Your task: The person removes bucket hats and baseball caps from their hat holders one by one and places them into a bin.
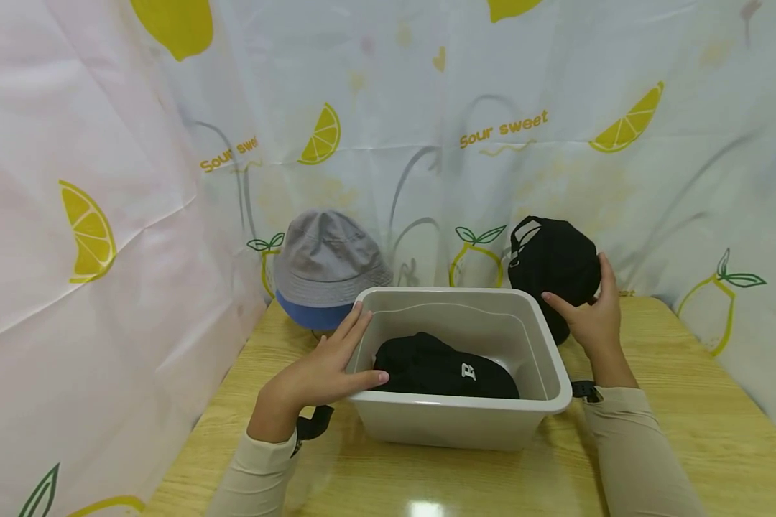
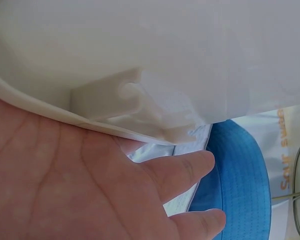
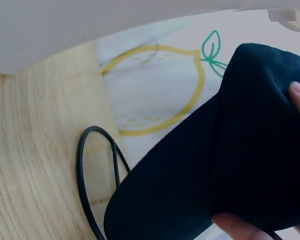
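A light grey plastic bin (image 1: 453,425) stands on the wooden table, with a black baseball cap (image 1: 420,366) bearing a white letter lying inside. My left hand (image 1: 317,372) rests on the bin's left rim, its fingers stretched out; the left wrist view shows the palm against the rim. Behind the bin's right corner, my right hand (image 1: 593,316) grips another black cap (image 1: 559,251) between thumb and fingers. That cap is upright, its strap loop facing left. In the right wrist view the thumb and fingertips press into the dark cloth (image 3: 260,145).
At the back left a grey bucket hat (image 1: 330,251) sits over a blue hat (image 1: 307,314). A black wire loop (image 3: 81,175) lies on the table near the held cap. Lemon-print cloth (image 1: 388,93) hangs behind and on both sides of the table (image 1: 679,402).
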A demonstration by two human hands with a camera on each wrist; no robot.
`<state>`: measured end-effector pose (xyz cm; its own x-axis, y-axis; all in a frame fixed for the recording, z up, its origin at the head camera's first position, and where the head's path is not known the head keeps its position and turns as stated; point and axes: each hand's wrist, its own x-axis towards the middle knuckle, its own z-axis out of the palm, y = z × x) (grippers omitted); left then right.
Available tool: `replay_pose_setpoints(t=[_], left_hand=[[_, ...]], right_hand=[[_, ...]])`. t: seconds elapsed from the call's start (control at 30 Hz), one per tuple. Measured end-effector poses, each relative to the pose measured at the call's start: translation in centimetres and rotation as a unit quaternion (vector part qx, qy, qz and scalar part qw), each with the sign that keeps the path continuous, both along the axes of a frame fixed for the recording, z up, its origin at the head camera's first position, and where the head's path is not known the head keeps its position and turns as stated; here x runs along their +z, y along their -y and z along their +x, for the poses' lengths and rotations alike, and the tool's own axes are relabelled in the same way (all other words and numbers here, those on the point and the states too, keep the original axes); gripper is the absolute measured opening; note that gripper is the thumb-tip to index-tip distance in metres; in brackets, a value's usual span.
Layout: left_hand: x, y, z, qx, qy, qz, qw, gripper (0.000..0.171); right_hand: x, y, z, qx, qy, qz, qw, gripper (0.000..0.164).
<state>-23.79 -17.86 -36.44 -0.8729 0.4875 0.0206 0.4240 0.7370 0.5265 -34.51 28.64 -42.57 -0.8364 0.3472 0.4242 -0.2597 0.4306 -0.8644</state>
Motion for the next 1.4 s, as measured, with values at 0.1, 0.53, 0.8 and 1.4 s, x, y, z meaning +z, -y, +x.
replay_pose_setpoints(t=[0.1,0.53,0.8,1.4], left_hand=[[0.1,-0.1,0.1,0.0,0.002,0.0,1.0,0.106],[0.2,0.0,0.1,0.001,0.003,-0.001,1.0,0.105],[0.2,0.0,0.1,0.0,0.004,0.0,1.0,0.105],[0.1,0.0,0.0,0.0,0.002,0.0,1.0,0.105]], right_hand=[[-0.1,0.0,-0.1,-0.021,-0.005,0.0,1.0,0.109],[0.5,-0.2,0.3,-0.057,-0.028,0.02,0.998,0.094],[0.8,-0.2,0.5,-0.069,-0.038,0.009,0.997,0.085],[1.7,-0.2,1.0,-0.125,-0.018,-0.006,0.992,0.072]])
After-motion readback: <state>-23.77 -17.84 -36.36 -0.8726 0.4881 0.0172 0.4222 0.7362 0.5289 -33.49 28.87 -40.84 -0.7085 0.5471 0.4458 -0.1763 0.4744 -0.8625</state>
